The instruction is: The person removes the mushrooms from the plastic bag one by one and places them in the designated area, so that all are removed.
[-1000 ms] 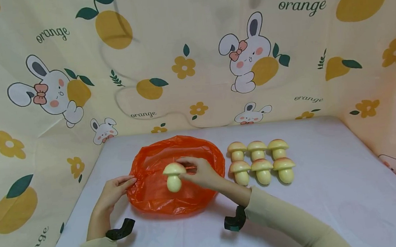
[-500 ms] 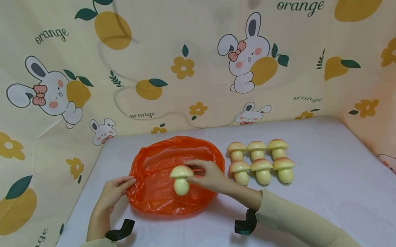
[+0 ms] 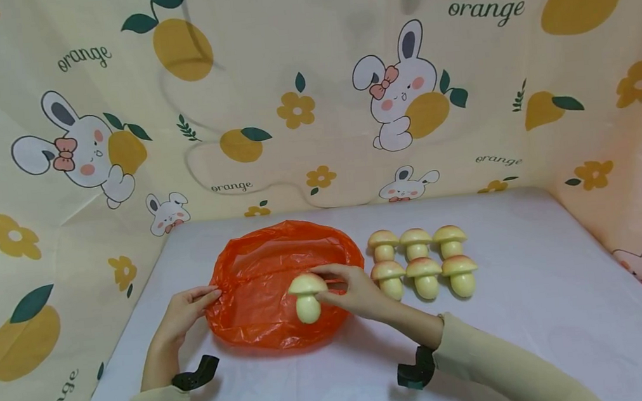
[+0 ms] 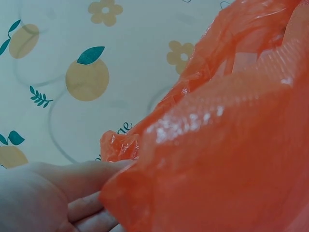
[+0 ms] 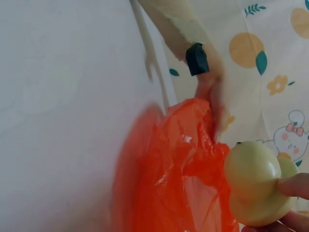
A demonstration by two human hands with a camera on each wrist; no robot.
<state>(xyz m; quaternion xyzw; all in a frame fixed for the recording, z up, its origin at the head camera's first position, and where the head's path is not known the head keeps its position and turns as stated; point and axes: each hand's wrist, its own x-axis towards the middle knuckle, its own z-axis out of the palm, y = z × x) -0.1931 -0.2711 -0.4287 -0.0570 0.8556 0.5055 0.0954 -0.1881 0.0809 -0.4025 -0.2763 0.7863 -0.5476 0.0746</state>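
An orange-red plastic bag [image 3: 252,299] stands with its mouth spread wide in the head view. My left hand [image 3: 182,313] pinches its left rim; in the left wrist view the thumb of that hand [image 4: 53,191] lies against the film [image 4: 217,169]. Over the right part of the opening, my right hand [image 3: 358,294] holds a toy mushroom [image 3: 307,298] upright, cap up. Thumb and fingers grip it from the right. Up close in the right wrist view, the pale yellow-green mushroom [image 5: 252,171] shows its rounded stem end beside the bag [image 5: 183,169].
Right of the bag, several like mushrooms [image 3: 425,278] stand in two rows on the white table [image 3: 537,309]. Behind rises a cream cloth [image 3: 308,55] printed with rabbits and oranges. A black wrist camera [image 3: 416,370] sits on the right wrist.
My right hand has drawn the mushroom rightward and slightly nearer to me across the bag's opening. The left hand keeps its place on the rim.
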